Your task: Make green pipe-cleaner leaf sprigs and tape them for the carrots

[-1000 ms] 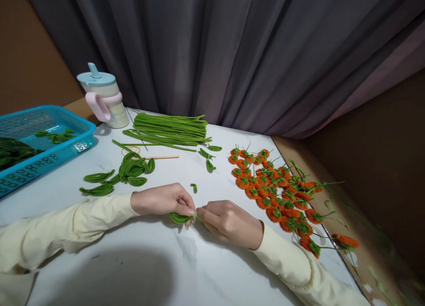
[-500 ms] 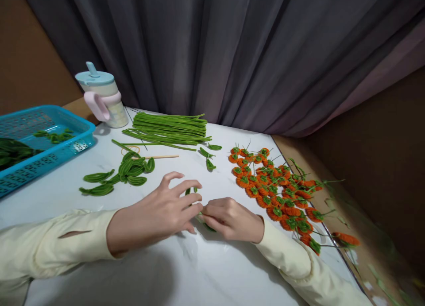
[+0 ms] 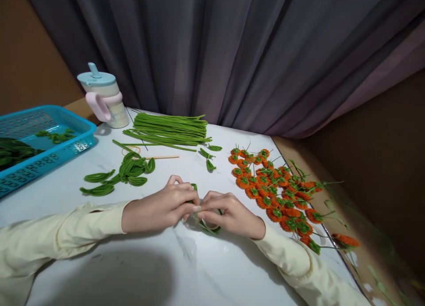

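Note:
My left hand (image 3: pixel 162 207) and my right hand (image 3: pixel 232 214) meet fingertip to fingertip over the white tabletop. Between them is a green pipe cleaner (image 3: pixel 210 230), bent into loops that show below the right fingers and just above the left ones. Both hands pinch it; the exact spot they grip is hidden by the fingers. Left of the hands lies a pile of green looped leaves (image 3: pixel 131 168). Beyond them a few small green leaf pieces (image 3: pixel 210 165) lie apart, near a bundle of straight green pipe cleaners (image 3: pixel 171 129).
Many orange persimmon-like pieces with green tops (image 3: pixel 262 180) spread along the right side, some past the table edge. A blue basket (image 3: pixel 78 142) with green pieces stands at left, beside a lidded cup (image 3: pixel 108 93). A thin wooden stick (image 3: pixel 164 157) lies behind the leaf pile.
My left hand, fingers spread before, has drawn its fingers together and now pinches beside the right fingertips. The green loop below my right hand shows more.

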{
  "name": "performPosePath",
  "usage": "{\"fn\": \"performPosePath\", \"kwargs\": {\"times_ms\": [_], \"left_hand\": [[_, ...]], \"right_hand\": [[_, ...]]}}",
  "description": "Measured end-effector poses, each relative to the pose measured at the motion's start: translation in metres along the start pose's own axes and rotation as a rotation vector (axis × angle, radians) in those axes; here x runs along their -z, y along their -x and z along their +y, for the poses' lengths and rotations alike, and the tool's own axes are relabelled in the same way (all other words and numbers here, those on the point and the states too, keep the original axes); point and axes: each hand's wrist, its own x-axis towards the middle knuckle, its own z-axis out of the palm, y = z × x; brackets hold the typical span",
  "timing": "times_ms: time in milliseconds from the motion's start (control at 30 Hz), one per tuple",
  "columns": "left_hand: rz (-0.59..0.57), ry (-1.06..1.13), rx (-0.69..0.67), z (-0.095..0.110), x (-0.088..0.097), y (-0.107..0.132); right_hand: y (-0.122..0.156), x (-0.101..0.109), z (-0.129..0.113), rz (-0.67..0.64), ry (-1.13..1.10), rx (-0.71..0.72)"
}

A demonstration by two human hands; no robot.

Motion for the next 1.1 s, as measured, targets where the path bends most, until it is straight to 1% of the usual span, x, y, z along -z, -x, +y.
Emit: {"fn": "performPosePath", "kwargs": {"times_ms": [133, 233, 333, 433, 500, 567, 633, 700, 800, 933, 1000, 1100], "left_hand": [[0.059, 0.036, 0.057, -0.001, -0.001, -0.002], [0.089, 0.063, 0.089, -0.003, -0.002, -0.002], [0.093, 0.046, 0.088, -0.004, -0.004, -0.003], [0.096, 0.031, 0.08, -0.006, -0.007, -0.003], [0.092, 0.043, 0.095, -0.006, -0.008, -0.003], [0.084, 0.068, 0.118, -0.005, -0.008, -0.003], [0.069, 0.12, 0.152, -0.005, -0.008, -0.003], [0.013, 0.257, 0.216, -0.005, -0.006, -0.003], [-0.085, 0.537, 0.299, -0.005, -0.004, -0.004], [-0.173, 0.773, 0.317, -0.006, -0.003, -0.007], [-0.211, 0.83, 0.335, -0.007, -0.004, -0.008], [-0.199, 0.812, 0.343, -0.009, -0.008, -0.007]], "right_hand": [[-0.002, -0.002, 0.0, 0.044, -0.238, -0.163], [-0.002, -0.004, -0.001, 0.034, -0.438, -0.262], [-0.002, -0.007, -0.002, 0.003, -0.619, -0.353], [-0.002, -0.01, -0.002, -0.026, -0.705, -0.396], [-0.002, -0.012, -0.002, -0.025, -0.722, -0.385], [-0.002, -0.013, -0.002, -0.008, -0.684, -0.343], [-0.002, -0.011, -0.003, 0.014, -0.581, -0.281], [-0.002, -0.007, -0.005, 0.018, -0.444, -0.21], [-0.002, -0.001, -0.007, 0.001, -0.255, -0.101], [-0.002, 0.004, -0.005, -0.026, -0.003, 0.108], [-0.002, 0.004, -0.003, -0.048, 0.102, 0.195], [-0.001, 0.004, 0.002, -0.06, 0.203, 0.236]]}}
